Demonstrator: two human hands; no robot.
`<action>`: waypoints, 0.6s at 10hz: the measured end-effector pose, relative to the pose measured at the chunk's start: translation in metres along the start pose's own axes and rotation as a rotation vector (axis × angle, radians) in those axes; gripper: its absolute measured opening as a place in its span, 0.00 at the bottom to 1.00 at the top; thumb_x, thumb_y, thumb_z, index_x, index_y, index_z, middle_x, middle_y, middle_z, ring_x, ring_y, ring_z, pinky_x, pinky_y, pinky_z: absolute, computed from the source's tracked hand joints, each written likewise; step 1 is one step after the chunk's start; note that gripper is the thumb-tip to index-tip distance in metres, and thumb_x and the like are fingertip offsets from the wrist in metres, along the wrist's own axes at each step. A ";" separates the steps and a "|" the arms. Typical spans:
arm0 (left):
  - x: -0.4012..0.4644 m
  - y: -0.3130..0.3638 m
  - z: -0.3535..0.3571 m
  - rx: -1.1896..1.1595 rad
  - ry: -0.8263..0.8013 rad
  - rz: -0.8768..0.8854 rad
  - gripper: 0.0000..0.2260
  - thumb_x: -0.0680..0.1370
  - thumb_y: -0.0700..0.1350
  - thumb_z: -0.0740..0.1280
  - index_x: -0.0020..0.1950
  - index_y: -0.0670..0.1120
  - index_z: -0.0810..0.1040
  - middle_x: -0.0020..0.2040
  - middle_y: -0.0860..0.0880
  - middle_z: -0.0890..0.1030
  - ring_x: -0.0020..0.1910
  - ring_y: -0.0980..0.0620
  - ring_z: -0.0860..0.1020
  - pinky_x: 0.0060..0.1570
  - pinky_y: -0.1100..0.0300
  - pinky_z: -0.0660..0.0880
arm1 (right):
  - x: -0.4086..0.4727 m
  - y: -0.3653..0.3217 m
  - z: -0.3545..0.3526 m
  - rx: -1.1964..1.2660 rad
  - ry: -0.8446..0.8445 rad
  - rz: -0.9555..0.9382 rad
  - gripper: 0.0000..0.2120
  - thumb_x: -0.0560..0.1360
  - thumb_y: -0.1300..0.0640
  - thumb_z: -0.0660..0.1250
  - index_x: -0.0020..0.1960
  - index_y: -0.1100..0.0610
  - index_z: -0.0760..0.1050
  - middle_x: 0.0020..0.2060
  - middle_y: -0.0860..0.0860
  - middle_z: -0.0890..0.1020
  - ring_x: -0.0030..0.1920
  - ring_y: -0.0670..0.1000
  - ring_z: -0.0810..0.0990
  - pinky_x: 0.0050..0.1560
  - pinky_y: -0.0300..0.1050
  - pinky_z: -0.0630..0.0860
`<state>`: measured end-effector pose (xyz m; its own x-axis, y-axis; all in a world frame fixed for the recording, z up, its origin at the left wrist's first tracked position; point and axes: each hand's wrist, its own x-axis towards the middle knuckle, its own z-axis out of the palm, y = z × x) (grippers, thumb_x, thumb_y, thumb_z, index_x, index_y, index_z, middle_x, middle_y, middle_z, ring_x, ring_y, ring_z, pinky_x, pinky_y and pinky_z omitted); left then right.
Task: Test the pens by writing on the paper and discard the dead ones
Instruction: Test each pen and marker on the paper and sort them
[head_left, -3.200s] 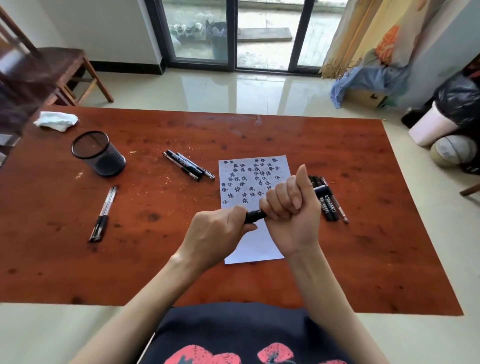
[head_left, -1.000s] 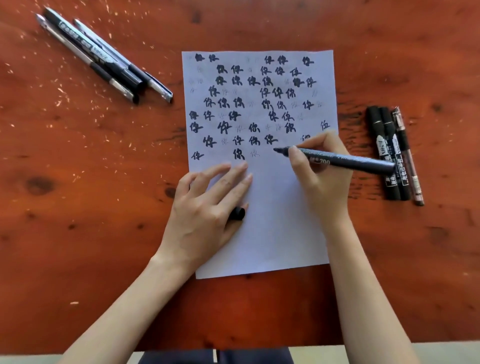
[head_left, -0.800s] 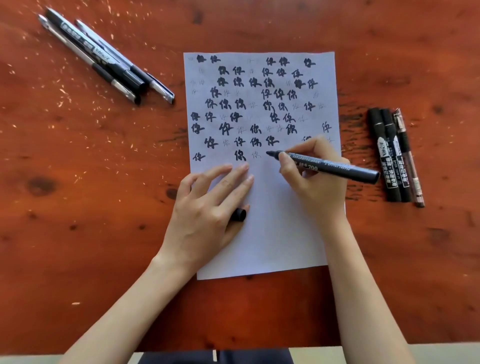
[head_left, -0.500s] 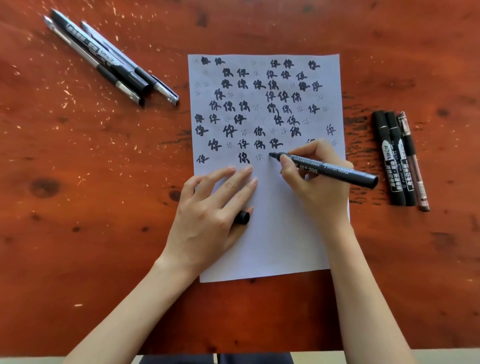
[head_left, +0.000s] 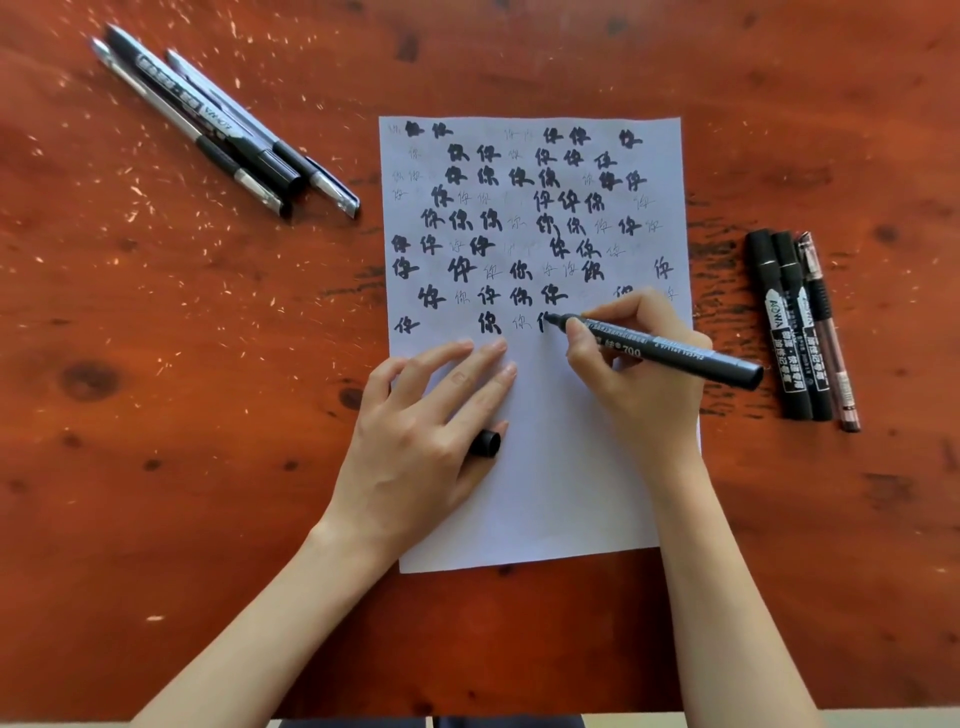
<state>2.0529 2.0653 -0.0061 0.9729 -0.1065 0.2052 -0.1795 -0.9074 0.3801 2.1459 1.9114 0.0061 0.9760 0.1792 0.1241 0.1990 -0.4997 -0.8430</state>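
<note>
Looking down on the red-brown wooden table (head_left: 156, 364), we see a white sheet of paper (head_left: 561, 493) lying in the middle, its upper half covered with rows of the same written character, some thick and black, some thin and faint. Our right hand (head_left: 639, 374) is closed around a black marker (head_left: 660, 349), and the tip of the marker touches the paper at the bottom row, where a fresh dark stroke begins. The marker body points to the right and lies tilted over the hand.

Our left hand (head_left: 421, 441) rests flat on the paper with the fingers spread and pressing the sheet down. Under this hand we see a black cap (head_left: 485, 443); it sticks out near the thumb side, held against the palm, we think, though the contact is partly hidden.

To the upper left of the paper lies a group of pens (head_left: 223, 119), close together and slanted. Just beside the right edge of the paper lie two black markers and one thin pen (head_left: 800, 327), side by side and touching.
</note>
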 end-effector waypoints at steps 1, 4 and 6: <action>0.000 0.000 0.000 -0.003 -0.005 0.000 0.15 0.76 0.47 0.62 0.61 0.45 0.76 0.63 0.47 0.76 0.61 0.48 0.70 0.53 0.50 0.67 | -0.001 0.001 0.000 0.006 0.012 0.001 0.06 0.68 0.52 0.67 0.37 0.52 0.71 0.25 0.36 0.73 0.26 0.36 0.72 0.28 0.25 0.64; 0.001 0.000 0.000 0.009 0.001 -0.001 0.15 0.76 0.47 0.63 0.60 0.45 0.77 0.63 0.48 0.76 0.61 0.48 0.70 0.54 0.50 0.67 | 0.000 0.004 -0.001 -0.010 0.047 0.005 0.07 0.67 0.50 0.66 0.36 0.52 0.70 0.23 0.35 0.73 0.26 0.35 0.72 0.28 0.24 0.64; 0.000 0.000 0.001 0.007 0.005 -0.003 0.15 0.75 0.46 0.63 0.61 0.45 0.77 0.63 0.48 0.76 0.61 0.48 0.70 0.54 0.50 0.67 | -0.002 0.001 -0.001 -0.022 0.017 -0.016 0.06 0.67 0.53 0.65 0.35 0.53 0.69 0.24 0.40 0.72 0.24 0.36 0.70 0.27 0.24 0.62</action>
<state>2.0532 2.0650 -0.0066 0.9727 -0.1023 0.2085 -0.1760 -0.9104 0.3743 2.1445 1.9101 0.0058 0.9739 0.1731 0.1469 0.2166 -0.5151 -0.8293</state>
